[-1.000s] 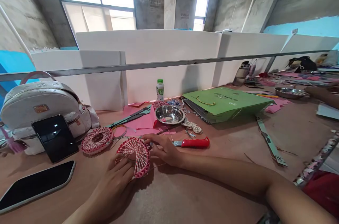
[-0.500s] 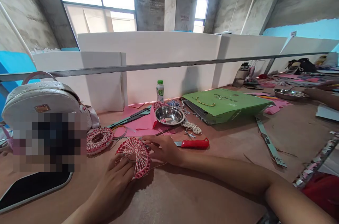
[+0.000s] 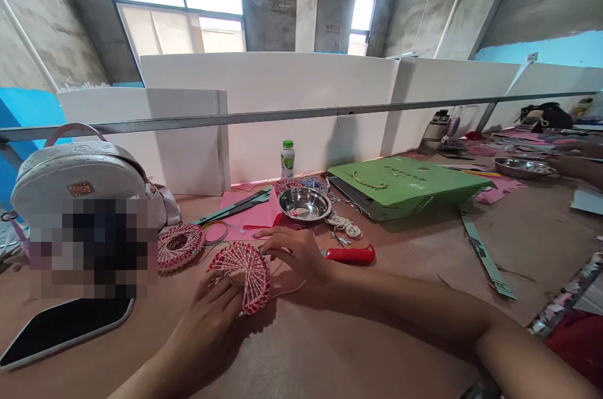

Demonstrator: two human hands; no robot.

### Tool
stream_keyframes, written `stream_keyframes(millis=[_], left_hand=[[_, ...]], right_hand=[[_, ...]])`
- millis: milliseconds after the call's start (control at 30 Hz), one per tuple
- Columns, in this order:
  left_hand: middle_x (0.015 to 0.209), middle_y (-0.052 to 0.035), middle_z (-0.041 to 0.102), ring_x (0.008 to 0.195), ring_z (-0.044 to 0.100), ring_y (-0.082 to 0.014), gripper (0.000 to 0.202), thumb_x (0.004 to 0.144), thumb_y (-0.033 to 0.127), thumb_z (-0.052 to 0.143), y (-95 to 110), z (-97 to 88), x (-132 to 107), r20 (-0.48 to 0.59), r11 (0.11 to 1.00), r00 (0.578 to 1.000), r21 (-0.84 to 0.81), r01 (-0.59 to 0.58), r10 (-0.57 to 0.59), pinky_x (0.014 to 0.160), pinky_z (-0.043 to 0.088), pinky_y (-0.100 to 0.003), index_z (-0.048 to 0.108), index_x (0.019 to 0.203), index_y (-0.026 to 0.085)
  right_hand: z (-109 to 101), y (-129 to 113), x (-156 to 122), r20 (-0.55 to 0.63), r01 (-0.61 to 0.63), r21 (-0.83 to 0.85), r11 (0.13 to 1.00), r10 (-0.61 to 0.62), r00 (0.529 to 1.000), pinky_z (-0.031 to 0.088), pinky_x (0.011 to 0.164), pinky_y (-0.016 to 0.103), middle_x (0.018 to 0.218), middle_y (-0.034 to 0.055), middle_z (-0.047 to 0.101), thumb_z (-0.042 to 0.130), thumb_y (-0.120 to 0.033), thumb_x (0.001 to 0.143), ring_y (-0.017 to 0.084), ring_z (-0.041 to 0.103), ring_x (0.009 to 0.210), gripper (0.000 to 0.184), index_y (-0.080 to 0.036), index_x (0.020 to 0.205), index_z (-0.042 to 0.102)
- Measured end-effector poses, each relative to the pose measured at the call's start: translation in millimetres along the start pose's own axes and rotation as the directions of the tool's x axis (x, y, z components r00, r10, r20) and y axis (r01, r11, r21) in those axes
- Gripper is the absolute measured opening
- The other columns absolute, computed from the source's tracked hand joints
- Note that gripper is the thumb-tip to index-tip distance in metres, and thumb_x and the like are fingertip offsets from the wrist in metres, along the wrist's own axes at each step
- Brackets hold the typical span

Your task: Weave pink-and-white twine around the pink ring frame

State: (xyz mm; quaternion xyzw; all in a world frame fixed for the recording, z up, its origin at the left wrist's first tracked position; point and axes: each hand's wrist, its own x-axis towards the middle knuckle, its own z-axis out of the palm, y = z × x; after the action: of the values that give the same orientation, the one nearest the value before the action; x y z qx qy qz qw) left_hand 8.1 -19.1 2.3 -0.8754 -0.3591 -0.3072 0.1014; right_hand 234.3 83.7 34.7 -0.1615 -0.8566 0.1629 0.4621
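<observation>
You've got a mosaic blur (image 3: pixel 92 245) hiding whatever sits before the backpack (image 3: pixel 78 176), your left hand (image 3: pixel 202 317) covering part of the cord ring (image 3: pixel 249 276), and a co-worker's hand (image 3: pixel 577 166) cut off at right.

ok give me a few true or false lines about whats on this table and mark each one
1. The left hand and right hand are both on the red-and-white string-wound ring. True.
2. The right hand grips the red-handled utility knife. False: the knife lies on the table beyond that hand.
3. The steel bowl holds the coil of white cord. False: the coil lies on the table beside the bowl.
4. A second wound ring lies left of the hands. True.
5. Another person's hand is near a far steel bowl. True.
</observation>
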Motion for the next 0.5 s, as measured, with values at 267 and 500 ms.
stream_keyframes(millis=[267,500], left_hand=[[0.111,-0.0050,0.073,0.112,0.060,-0.0259,0.021,0.100,0.019,0.044,-2.1,-0.5,-3.4,0.095,0.993,0.991,-0.060,0.103,-0.097,0.106,0.030,-0.045,0.062,0.107,0.024],[0.092,-0.0043,0.070,0.094,0.060,-0.0247,0.023,0.102,0.023,0.041,-4.6,-2.0,-2.2,0.100,0.986,0.981,0.017,0.164,-0.165,0.095,0.037,-0.042,0.062,0.091,0.022]], right_hand=[[-18.1,-60.8,26.0,0.004,-0.166,0.558,0.813,0.197,0.980,0.056,0.076,0.028,0.084,0.0021,0.071,0.062,-0.029,0.098,0.012,0.068,0.077,0.011,-0.020,0.095,0.059],[-25.9,-138.0,-8.7,0.730,-0.678,0.430,0.596,0.213,0.650,0.048,0.049,0.021,0.068,-0.0035,0.060,0.056,-0.039,0.098,0.011,0.060,0.055,0.015,-0.027,0.096,0.064]])
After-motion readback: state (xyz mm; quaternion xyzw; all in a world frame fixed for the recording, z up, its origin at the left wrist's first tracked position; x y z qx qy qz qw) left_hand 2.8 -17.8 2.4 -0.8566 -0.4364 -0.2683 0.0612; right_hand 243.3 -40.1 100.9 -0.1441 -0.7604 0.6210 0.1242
